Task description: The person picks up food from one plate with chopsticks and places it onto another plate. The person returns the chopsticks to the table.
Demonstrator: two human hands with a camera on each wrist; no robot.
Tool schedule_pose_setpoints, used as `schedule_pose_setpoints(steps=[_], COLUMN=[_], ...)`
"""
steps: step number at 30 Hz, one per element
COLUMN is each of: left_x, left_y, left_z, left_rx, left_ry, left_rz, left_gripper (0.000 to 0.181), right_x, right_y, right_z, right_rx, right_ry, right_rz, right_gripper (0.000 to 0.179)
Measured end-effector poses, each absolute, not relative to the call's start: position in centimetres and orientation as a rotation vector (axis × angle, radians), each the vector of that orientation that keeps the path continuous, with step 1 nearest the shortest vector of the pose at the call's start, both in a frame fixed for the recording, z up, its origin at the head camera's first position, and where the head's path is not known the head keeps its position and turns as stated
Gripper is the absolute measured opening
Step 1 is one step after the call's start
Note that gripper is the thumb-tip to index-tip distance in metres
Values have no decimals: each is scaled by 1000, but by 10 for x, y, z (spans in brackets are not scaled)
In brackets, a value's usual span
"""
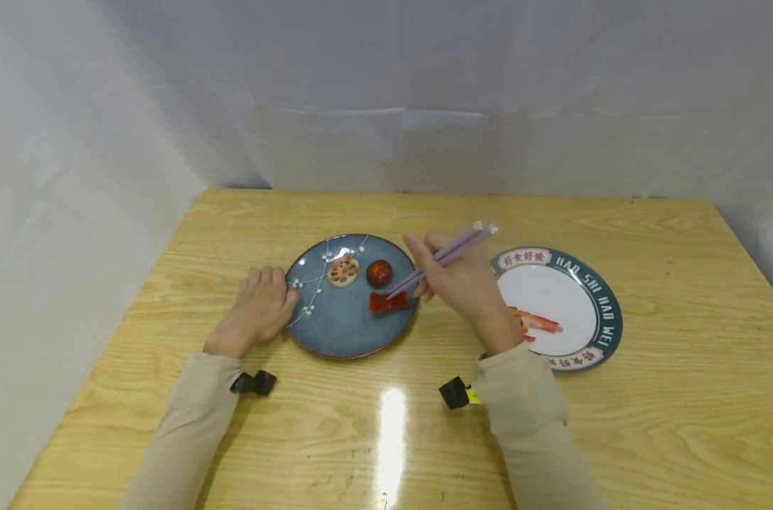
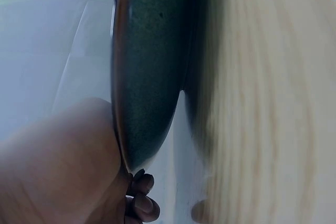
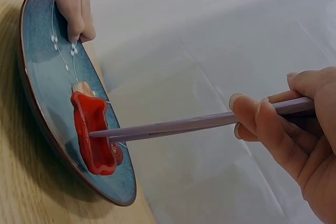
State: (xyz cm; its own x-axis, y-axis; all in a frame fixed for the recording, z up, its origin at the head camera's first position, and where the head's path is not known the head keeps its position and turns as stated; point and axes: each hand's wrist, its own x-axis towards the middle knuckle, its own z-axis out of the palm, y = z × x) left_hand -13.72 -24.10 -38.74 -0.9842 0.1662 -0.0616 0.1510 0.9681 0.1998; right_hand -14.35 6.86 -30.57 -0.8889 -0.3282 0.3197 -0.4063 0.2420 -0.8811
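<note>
A blue plate (image 1: pixel 335 329) with white blossom sprigs lies on the wooden table. My left hand (image 1: pixel 258 304) grips its left rim, thumb over the edge and fingertips beneath it in the left wrist view. On the plate are a lotus root slice (image 1: pixel 343 271), a brown shiitake mushroom cap (image 1: pixel 379 273) with a cross cut in it, and a red pepper piece (image 1: pixel 389 303). My right hand (image 1: pixel 459 280) holds a pair of lilac chopsticks (image 3: pixel 184 124). Their tips overlap the pepper's hollow, close together; I cannot tell whether they pinch it.
A white plate with a dark green lettered rim (image 1: pixel 609 319) stands to the right, partly behind my right wrist. Red-and-white food pieces (image 1: pixel 539 322) lie on it, partly hidden by the wrist. Pale hanging sheeting (image 1: pixel 399 99) borders the table's back and left side.
</note>
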Motion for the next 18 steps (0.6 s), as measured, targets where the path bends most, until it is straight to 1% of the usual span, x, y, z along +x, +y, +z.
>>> schedule_pose_setpoints(steps=[10,18], left_x=[-136,-136], left_y=[-240,-240], left_z=[-386,-386], left_rx=[243,246], left_ry=[3038,3048], left_rz=[304,306], left_gripper=[27,25], right_x=[-143,-142], right_y=[65,65], right_z=[-311,-309], right_rx=[790,790], right_ry=[-2417,-2484], right_rz=[1740,1750], right_gripper=[41,39])
